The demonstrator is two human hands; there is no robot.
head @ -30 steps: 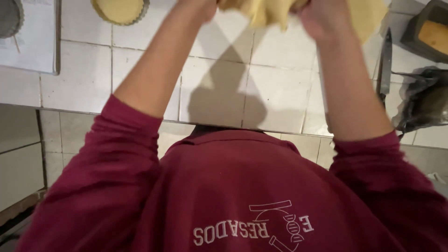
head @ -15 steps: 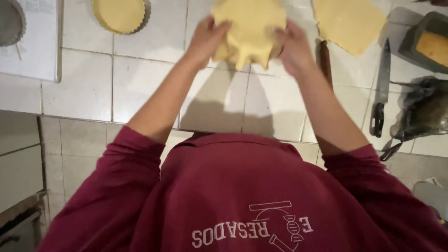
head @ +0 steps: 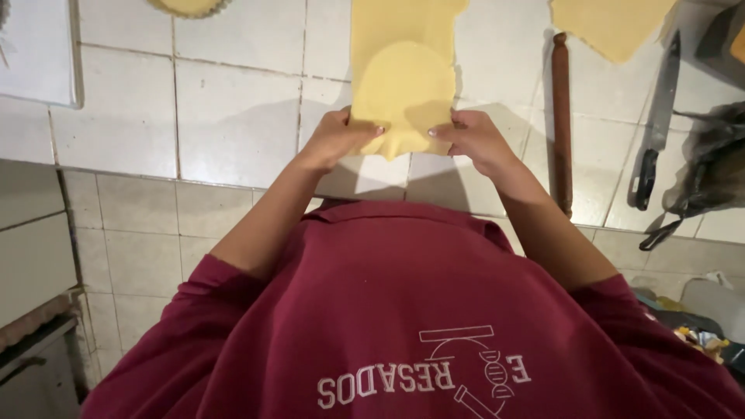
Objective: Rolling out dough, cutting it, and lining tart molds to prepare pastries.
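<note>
dough sheet (head: 403, 85) lowered since earlier, now flat on counter (head: 233, 124).

A kitchen – white tiled counter (head: 233, 116), rolled dough sheets (head: 403, 77) laid out on it, a wooden rolling pin (head: 561, 124) and black-handled knife (head: 656, 124) set alongside, a dough-lined tart tin (head: 190, 6) at the far edge – baking gear throughout.

Left hand (head: 335, 140) and right hand (head: 475, 140) pinching the near edge of a yellow dough sheet (head: 403, 70), laid over white tiled counter (head: 233, 116). Rolling pin (head: 562, 116) just right of right hand, lying lengthwise. Second dough sheet (head: 613, 27) beyond it. Knife (head: 656, 124) further right, beside dark bag (head: 718, 171). Tart tin (head: 190, 6) at top left.
</note>
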